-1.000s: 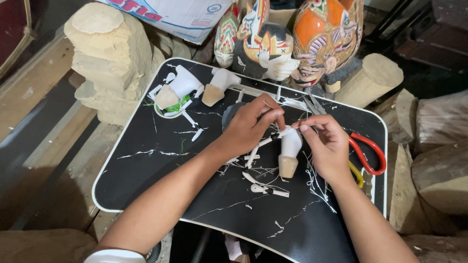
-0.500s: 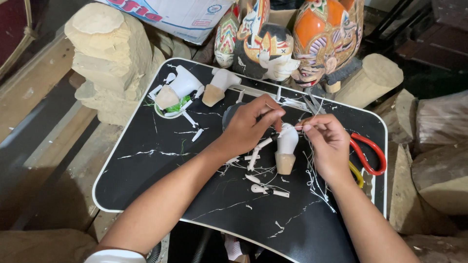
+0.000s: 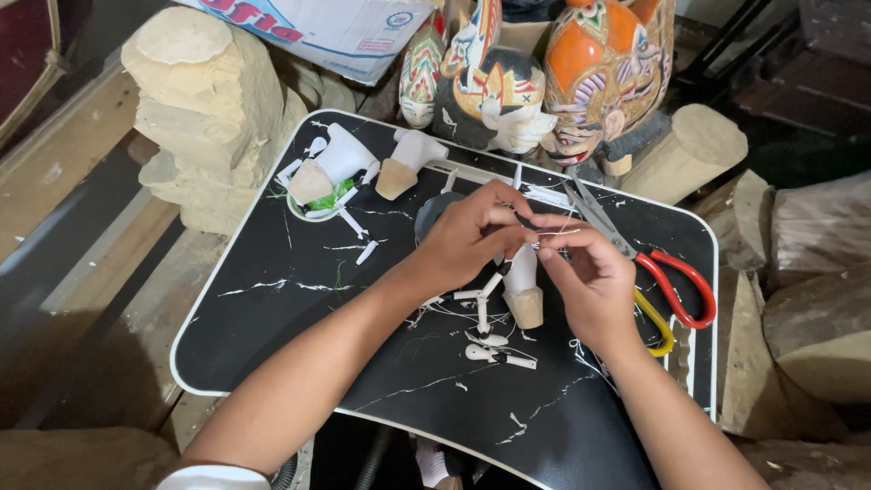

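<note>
Pinching thin white thread (image 3: 555,233), left hand (image 3: 472,238) and right hand (image 3: 590,277) steady a smooth white-painted wooden puppet body (image 3: 521,289).

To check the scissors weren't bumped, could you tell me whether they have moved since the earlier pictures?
No. The scissors lie in the same spot by the tray's right rim.

The person's left hand (image 3: 472,238) and right hand (image 3: 590,281) are meeting over a black marbled desk (image 3: 272,318), their fingers (image 3: 535,247) pinching a thin white thread (image 3: 553,234) above a small white puppet body (image 3: 522,286) with a bare wooden base. Loose white puppet arms (image 3: 497,356) are lying just below the hands. Red-handled scissors (image 3: 653,263) are resting to the right. 2 more white puppet bodies (image 3: 363,168) are lying at the far left corner, near painted wooden masks (image 3: 544,73).
</note>
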